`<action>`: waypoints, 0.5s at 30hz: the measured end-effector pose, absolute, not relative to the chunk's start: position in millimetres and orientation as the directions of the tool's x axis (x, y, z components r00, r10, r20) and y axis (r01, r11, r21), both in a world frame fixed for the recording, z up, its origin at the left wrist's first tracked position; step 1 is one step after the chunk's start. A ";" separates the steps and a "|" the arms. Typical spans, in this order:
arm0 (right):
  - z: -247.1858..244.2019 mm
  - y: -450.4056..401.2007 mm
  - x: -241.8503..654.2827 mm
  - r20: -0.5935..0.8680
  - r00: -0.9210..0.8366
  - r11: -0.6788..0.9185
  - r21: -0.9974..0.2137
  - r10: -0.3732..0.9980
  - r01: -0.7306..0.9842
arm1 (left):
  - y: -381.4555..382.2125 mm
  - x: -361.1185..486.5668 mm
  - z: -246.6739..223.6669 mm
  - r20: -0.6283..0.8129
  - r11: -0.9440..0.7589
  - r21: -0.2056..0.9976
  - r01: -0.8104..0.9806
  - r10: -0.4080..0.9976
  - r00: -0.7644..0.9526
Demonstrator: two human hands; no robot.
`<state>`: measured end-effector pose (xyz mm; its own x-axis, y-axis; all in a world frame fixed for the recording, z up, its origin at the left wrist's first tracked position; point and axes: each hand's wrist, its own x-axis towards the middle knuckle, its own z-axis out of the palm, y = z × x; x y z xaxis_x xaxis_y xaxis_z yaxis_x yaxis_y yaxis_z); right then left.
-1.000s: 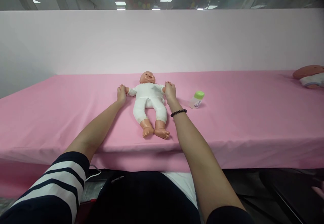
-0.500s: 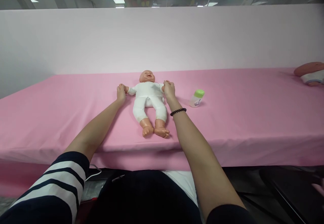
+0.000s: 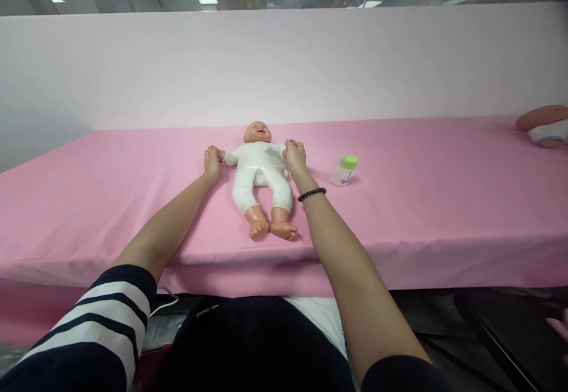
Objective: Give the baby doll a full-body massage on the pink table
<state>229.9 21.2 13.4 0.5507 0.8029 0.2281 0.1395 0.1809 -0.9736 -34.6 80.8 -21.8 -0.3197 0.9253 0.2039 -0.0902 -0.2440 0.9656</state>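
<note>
A baby doll with a white cloth body lies on its back, head toward the wall and bare feet toward me. Its arms are spread out to both sides. My left hand is closed around the doll's hand on the left. On the other side, my right hand, with a dark beaded bracelet at the wrist, grips the doll's other hand. My fingers are partly hidden by the backs of my hands. To the right of my right hand stands a clear bottle with a green cap.
The doll and bottle are on a pink-covered table against a white wall. Part of another doll shows at the far right edge. A black chair stands below the table at the right.
Both hands keep their hold on the doll's hands. The view has shifted very slightly; nothing else has visibly moved.
</note>
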 end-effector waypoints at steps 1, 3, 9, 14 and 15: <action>13.4 20.7 229.7 0.223 0.552 0.176 -0.975 0.803 0.138 | 81.6 -35.0 -22.6 0.208 -0.245 0.966 -0.080 0.925 -0.318; 13.8 19.6 229.3 0.216 0.556 0.169 -0.976 0.803 0.136 | 82.8 -35.7 -23.9 0.212 -0.245 0.967 -0.070 0.926 -0.313; 13.7 19.5 229.2 0.229 0.555 0.175 -0.973 0.800 0.148 | 80.5 -35.4 -23.2 0.216 -0.253 0.964 -0.074 0.920 -0.327; 13.0 20.2 228.6 0.235 0.554 0.177 -0.972 0.799 0.156 | 78.8 -34.5 -22.2 0.214 -0.254 0.963 -0.085 0.920 -0.329; 13.1 20.0 228.3 0.239 0.552 0.180 -0.971 0.799 0.159 | 79.1 -34.5 -22.5 0.216 -0.257 0.963 -0.087 0.920 -0.326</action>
<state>228.3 20.0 13.1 0.5520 0.7989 0.2389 0.1592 0.1802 -0.9707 -34.5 79.1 -22.5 -0.3263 0.9202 0.2163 -0.0866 -0.2569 0.9625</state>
